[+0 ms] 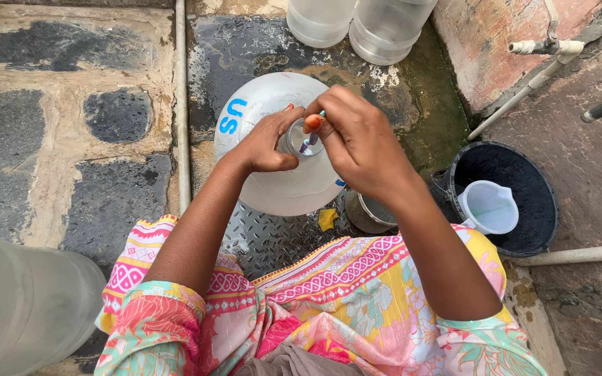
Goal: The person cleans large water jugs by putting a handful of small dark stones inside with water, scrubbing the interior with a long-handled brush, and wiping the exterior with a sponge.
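A large translucent water jug with blue markings stands upright on the wet stone floor in front of me. My left hand wraps around its narrow neck. My right hand hovers over the mouth and pinches a thin brush-like stick with a blue and purple handle, its lower end inside the opening. Bright patterned fabric covers my knees below.
A black bucket holding a white plastic jug sits at the right. A small metal bowl and a yellow scrap lie by the jug. More clear jugs stand behind, another at bottom left. White pipes run along the wall.
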